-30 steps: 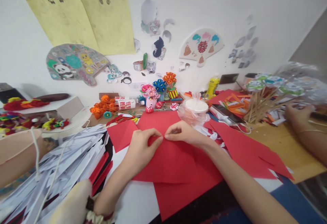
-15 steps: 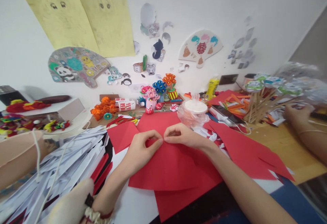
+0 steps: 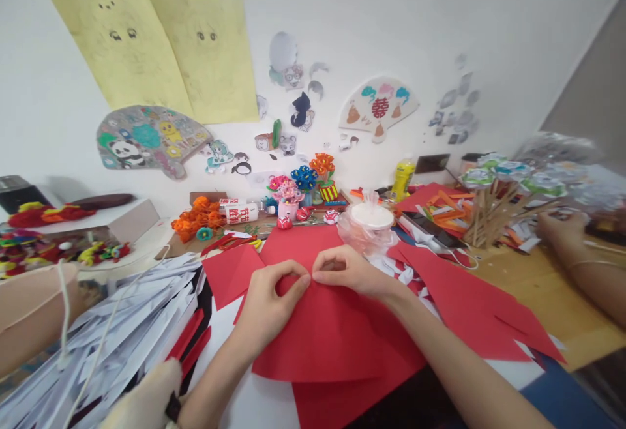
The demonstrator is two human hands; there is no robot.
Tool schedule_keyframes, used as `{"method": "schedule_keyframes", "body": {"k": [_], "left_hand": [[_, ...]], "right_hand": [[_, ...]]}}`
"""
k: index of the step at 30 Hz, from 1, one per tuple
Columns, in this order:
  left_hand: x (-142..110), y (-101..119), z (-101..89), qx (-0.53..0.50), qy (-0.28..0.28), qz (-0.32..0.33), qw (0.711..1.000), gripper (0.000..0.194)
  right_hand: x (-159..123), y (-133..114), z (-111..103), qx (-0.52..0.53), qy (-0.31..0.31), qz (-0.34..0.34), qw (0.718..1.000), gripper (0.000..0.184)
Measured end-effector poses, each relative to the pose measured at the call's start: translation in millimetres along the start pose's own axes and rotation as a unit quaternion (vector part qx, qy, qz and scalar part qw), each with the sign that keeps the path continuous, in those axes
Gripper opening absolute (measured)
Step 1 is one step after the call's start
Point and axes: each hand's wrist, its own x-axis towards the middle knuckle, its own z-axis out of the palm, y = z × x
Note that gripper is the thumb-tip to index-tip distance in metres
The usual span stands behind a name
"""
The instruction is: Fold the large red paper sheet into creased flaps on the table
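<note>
A sheet of red paper (image 3: pixel 323 344) hangs curved between my hands, its far edge pinched at the middle. My left hand (image 3: pixel 274 295) is closed, thumb and forefinger gripping that edge. Right beside it, my right hand (image 3: pixel 345 269) pinches the same edge, the fingertips of both almost touching. Under the held sheet lies more red paper (image 3: pixel 313 240), partly covered by my hands. A smaller folded red piece (image 3: pixel 232 276) rests to the left of my left hand. White paper (image 3: pixel 215 357) shows beneath the red sheets.
Folded white paper strips (image 3: pixel 137 325) pile up at the left. A lidded white tub (image 3: pixel 372 216) in clear plastic stands beyond my right hand. More red sheets (image 3: pixel 469 305) lie to the right. Another person's hand (image 3: pixel 562 236) is at the far right, near sticks with paper flowers (image 3: pixel 484 210).
The near part of the red sheet has bent and shifted toward me while both hands keep their pinch. My view has tilted slightly upward.
</note>
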Motion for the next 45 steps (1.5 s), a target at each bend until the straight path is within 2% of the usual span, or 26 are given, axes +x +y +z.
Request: {"method": "schedule_keyframes", "body": {"k": [21,27,32,36,39,42,45], "left_hand": [[-0.5,1.4,5.1,0.010,0.034,-0.001,0.999,0.021],[0.8,0.0,-0.8,0.022,0.006,-0.005,1.000,0.025],[3.1,-5.6,-3.4,-0.026,-0.038,-0.034,0.998,0.028],[4.0,-8.0,-3.1,-0.051,-0.042,-0.056,0.996,0.029],[3.7,-7.0,-2.2,-0.053,-0.043,-0.048,0.996,0.030],[4.3,-8.5,-3.3,-0.015,-0.026,-0.033,0.999,0.029],[6.6,-15.4,-8.9,0.056,0.054,-0.043,0.996,0.026]], "right_hand": [[1.4,2.0,-0.2,0.005,0.010,-0.008,1.000,0.023],[2.1,0.1,-1.8,-0.033,0.019,0.011,0.999,0.033],[2.0,0.4,-7.0,-0.040,-0.006,0.012,0.999,0.042],[0.3,-2.9,-7.5,-0.045,-0.019,0.027,0.998,0.045],[-0.9,-4.4,-5.9,-0.047,-0.034,0.044,0.997,0.043],[-0.8,-2.6,-5.1,-0.037,-0.033,0.049,0.998,0.038],[0.7,1.5,-6.0,-0.042,0.002,0.038,0.998,0.034]]}}
